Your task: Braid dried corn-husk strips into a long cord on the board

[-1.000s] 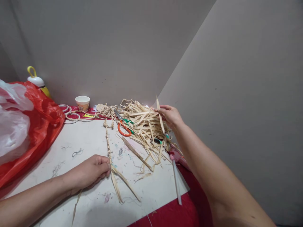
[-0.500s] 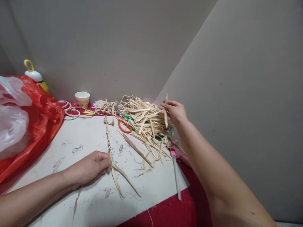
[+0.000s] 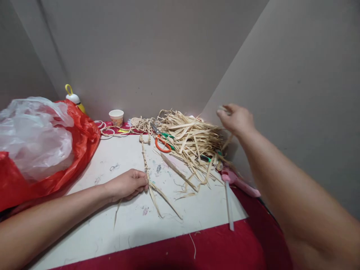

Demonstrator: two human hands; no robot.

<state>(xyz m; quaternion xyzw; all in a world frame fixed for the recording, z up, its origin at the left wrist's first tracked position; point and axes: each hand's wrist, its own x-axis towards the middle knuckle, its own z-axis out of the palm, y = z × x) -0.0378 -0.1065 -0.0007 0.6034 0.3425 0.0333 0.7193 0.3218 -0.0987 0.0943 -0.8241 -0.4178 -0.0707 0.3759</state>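
My left hand point(image 3: 128, 184) rests on the white board point(image 3: 123, 228) and pinches the near end of a long braided straw cord point(image 3: 144, 157) that runs away toward the wall. Loose unbraided strips point(image 3: 161, 198) fan out below the pinch. My right hand point(image 3: 236, 118) is raised above the right edge of a pile of pale straw strips point(image 3: 194, 140). It is blurred, its fingers curled together; whether a strip is in them does not show.
Orange-handled scissors point(image 3: 161, 144) lie beside the pile. A pink tool point(image 3: 239, 182) and a white stick point(image 3: 229, 204) lie at the board's right edge. A paper cup point(image 3: 116, 117), white rings point(image 3: 102, 125), a yellow bottle point(image 3: 73, 98) and red and clear plastic bags point(image 3: 42, 142) sit left.
My right hand lifted up and to the right off the straw pile; the strip it held upright no longer shows. The view swung, shifting everything rightward. The left hand keeps its pinch.
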